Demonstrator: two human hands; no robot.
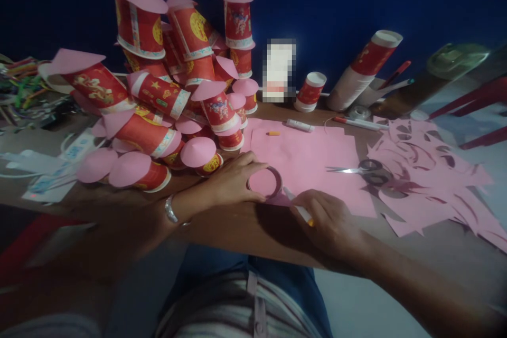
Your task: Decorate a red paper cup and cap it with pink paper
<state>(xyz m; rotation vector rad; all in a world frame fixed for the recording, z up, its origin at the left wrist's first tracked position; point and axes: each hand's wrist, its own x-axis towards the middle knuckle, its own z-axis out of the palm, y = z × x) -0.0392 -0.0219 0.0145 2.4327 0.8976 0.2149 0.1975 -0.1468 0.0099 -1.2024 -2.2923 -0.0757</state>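
Observation:
My left hand [236,175] is closed at the rim of a dark roll of tape [279,181], which lies flat on a pink paper sheet [312,153]. Pink paper shows through the roll's middle. In my right hand [327,216] is a white marker [304,213] with an orange end, its tip close to the roll's right side. An orange cap [273,133] and a white tube [300,125] rest along the sheet's far edge. Scissors [362,170] lie partly on the sheet's right side, blades pointing left.
Left of the sheets, red paper cups [152,95] with pink cone tops are heaped. Cut pink scraps [425,153] spread at the right. Behind stand a red cup [311,92], a leaning cup stack [364,71] and a bottle [431,82]. A power strip [59,169] lies far left.

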